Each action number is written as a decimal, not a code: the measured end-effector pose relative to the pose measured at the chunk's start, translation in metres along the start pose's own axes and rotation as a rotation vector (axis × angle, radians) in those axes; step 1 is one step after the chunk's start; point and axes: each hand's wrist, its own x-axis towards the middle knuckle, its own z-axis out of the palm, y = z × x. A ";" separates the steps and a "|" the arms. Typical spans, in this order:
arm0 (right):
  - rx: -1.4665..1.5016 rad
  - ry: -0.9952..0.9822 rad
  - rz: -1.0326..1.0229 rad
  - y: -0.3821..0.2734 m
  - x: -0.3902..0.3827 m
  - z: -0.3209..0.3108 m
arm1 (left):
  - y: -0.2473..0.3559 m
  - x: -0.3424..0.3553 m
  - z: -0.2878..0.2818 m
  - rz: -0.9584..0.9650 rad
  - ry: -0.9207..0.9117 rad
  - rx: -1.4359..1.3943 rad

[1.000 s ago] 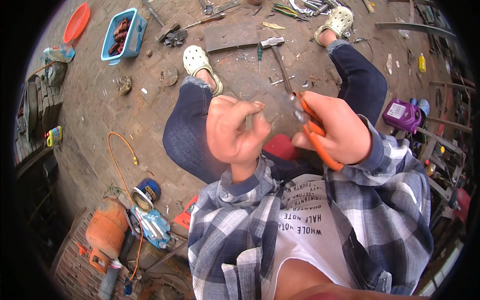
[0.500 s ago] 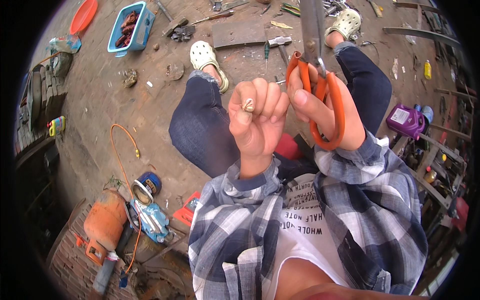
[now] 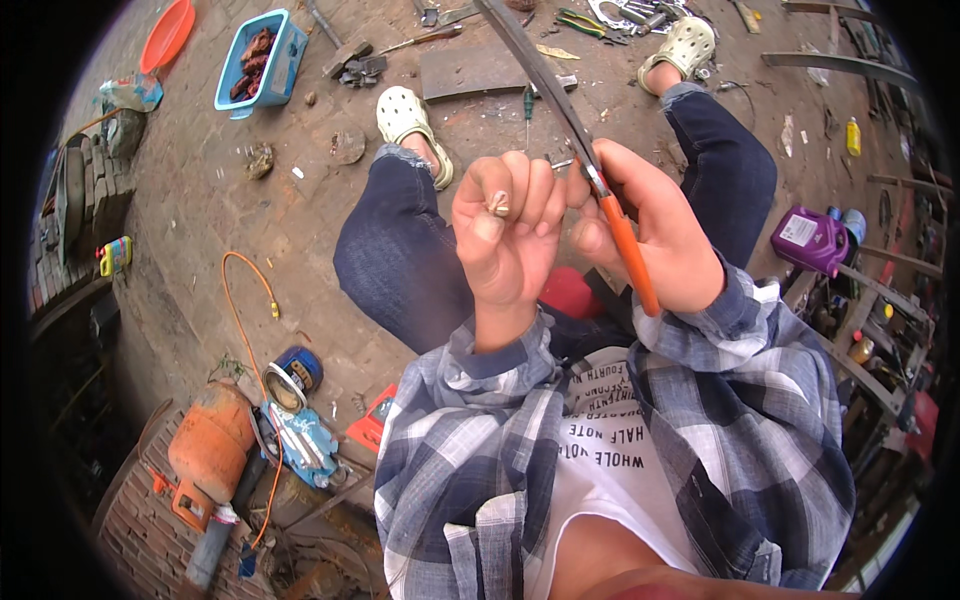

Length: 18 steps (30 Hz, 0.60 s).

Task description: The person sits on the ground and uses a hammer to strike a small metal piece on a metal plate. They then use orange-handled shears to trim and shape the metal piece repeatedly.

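Observation:
My left hand (image 3: 505, 255) is raised in the middle, palm up with fingers curled, pinching a small brass-coloured piece (image 3: 499, 206) between thumb and forefinger. Just to its right, my right hand (image 3: 655, 235) grips large shears by their orange handles (image 3: 628, 250). Their long dark metal blades (image 3: 530, 65) point up and leftward, above and beyond my left hand. The blades are not touching the small piece, as far as I can see.
A metal plate (image 3: 465, 72), screwdriver (image 3: 528, 115) and pliers (image 3: 580, 24) lie beyond my feet. Around me are a blue tub (image 3: 288, 80), orange basin (image 3: 167, 38), gas cylinder (image 3: 210, 440), hose (image 3: 230, 300), purple jug (image 3: 808, 242) and steel bars (image 3: 835, 62).
The shears have risen from low in my right hand and turned, their blades now slanting up-left. My left hand has turned and moved slightly up and right, still holding the small piece.

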 end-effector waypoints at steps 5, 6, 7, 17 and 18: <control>0.143 -0.037 0.058 0.001 0.005 0.000 | -0.001 -0.001 -0.001 0.094 -0.053 0.347; 0.198 -0.055 0.109 -0.001 0.006 0.000 | 0.000 -0.001 -0.001 0.107 -0.071 0.388; 0.206 -0.056 0.096 0.000 0.006 0.001 | 0.000 -0.001 -0.001 0.119 -0.089 0.428; 0.222 0.007 0.063 0.004 0.012 -0.003 | -0.008 -0.001 0.000 0.001 -0.016 0.504; 0.230 0.025 0.087 0.001 0.012 -0.004 | -0.009 -0.001 0.001 -0.010 -0.042 0.482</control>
